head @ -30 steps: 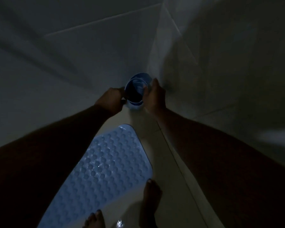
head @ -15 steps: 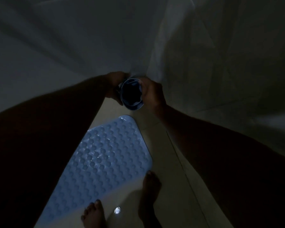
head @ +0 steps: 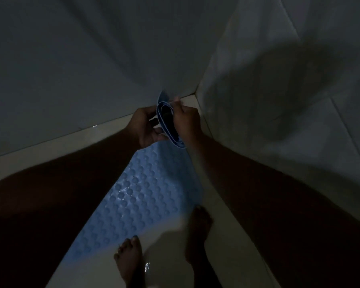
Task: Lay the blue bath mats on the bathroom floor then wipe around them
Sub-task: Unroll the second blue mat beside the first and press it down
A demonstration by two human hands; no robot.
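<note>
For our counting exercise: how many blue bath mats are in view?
2. The flat mat lies on the floor; the rolled mat is gripped by the left hand and right hand. Darkness may hide others.

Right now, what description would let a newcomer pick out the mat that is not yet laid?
Look to the wall corner ahead. Just before it, the left hand and right hand hold a rolled blue mat in the air. Unlike the flat blue mat on the floor below, it is coiled, not spread.
</note>
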